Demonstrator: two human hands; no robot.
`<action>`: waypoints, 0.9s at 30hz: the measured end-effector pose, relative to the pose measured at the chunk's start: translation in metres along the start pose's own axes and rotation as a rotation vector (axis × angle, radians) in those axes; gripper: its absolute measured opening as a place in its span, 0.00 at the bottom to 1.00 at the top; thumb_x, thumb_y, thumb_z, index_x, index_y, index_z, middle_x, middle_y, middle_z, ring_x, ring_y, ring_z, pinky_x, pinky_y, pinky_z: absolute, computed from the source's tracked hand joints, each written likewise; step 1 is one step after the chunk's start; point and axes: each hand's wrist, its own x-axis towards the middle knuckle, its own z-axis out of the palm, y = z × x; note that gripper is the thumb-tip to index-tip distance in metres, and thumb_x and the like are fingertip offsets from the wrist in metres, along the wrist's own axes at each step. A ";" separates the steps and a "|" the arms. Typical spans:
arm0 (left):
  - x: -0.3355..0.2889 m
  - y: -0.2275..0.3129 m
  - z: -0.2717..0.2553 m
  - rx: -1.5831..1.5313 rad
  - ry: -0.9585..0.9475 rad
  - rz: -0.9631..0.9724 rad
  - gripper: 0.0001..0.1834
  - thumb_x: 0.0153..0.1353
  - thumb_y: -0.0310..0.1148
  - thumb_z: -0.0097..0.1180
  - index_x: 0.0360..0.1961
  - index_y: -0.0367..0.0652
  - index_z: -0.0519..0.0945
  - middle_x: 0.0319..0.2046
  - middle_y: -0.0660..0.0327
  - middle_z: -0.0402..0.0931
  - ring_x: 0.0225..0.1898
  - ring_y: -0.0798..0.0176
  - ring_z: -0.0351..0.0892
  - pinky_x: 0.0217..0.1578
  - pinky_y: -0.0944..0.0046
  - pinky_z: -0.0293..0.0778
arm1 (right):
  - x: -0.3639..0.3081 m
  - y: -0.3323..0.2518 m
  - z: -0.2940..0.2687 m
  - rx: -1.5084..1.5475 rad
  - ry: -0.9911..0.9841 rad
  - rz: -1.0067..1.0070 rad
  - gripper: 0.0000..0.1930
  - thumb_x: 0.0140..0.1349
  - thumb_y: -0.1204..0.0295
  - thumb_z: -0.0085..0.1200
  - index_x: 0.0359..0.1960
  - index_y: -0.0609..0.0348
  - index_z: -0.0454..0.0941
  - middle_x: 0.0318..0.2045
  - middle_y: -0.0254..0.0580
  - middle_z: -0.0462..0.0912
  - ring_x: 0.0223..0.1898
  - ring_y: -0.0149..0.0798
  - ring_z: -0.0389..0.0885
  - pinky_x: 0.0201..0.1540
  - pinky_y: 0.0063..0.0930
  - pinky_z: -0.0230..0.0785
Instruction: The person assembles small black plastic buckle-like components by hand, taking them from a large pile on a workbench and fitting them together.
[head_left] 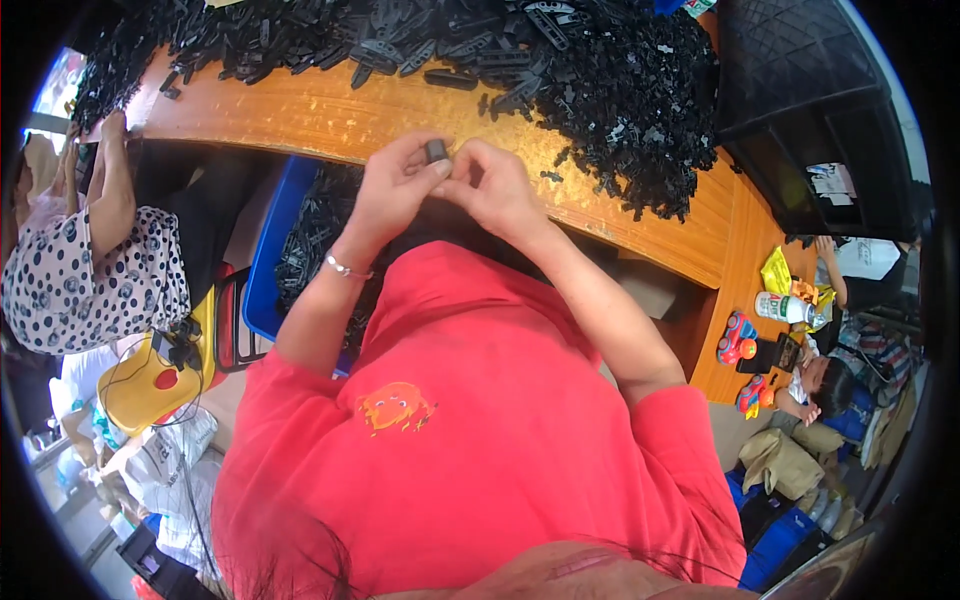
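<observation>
Blue plastic bin (268, 262) under the wooden table (300, 115) held black plastic parts. Above it, left hand (392, 190) and right hand (492, 190) met, fingertips pinching one small black part (436, 151) between them; a black heap (620, 90) lay beyond.

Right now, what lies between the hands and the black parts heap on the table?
Head view: bare orange wooden tabletop, apart from a few stray black pieces near the right hand.
</observation>
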 end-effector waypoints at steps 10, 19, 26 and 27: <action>0.012 0.041 -0.065 0.933 -0.060 0.126 0.16 0.66 0.29 0.66 0.54 0.41 0.87 0.44 0.52 0.87 0.45 0.54 0.85 0.48 0.58 0.80 | 0.066 0.016 -0.034 -0.625 0.122 -0.436 0.06 0.63 0.71 0.64 0.39 0.57 0.87 0.38 0.46 0.85 0.36 0.54 0.87 0.39 0.47 0.79; 0.133 -0.018 -0.032 1.256 0.149 0.577 0.11 0.62 0.27 0.66 0.47 0.43 0.87 0.46 0.54 0.82 0.53 0.48 0.79 0.54 0.52 0.78 | 0.106 0.020 -0.036 -1.193 -0.185 -0.408 0.08 0.59 0.77 0.61 0.40 0.61 0.86 0.42 0.51 0.86 0.38 0.53 0.92 0.39 0.42 0.85; 0.110 -0.023 -0.025 1.168 0.199 0.619 0.07 0.59 0.28 0.70 0.36 0.43 0.83 0.37 0.57 0.79 0.45 0.48 0.80 0.46 0.51 0.78 | 0.091 0.021 -0.052 -0.946 -0.102 -0.374 0.07 0.61 0.74 0.61 0.41 0.59 0.81 0.41 0.52 0.85 0.40 0.59 0.89 0.43 0.50 0.82; 0.103 -0.024 -0.025 1.161 0.187 0.602 0.09 0.57 0.29 0.72 0.36 0.43 0.83 0.37 0.57 0.79 0.44 0.48 0.80 0.45 0.51 0.77 | 0.087 0.021 -0.055 -0.856 -0.064 -0.338 0.07 0.62 0.73 0.61 0.41 0.58 0.80 0.40 0.52 0.85 0.41 0.61 0.88 0.44 0.52 0.81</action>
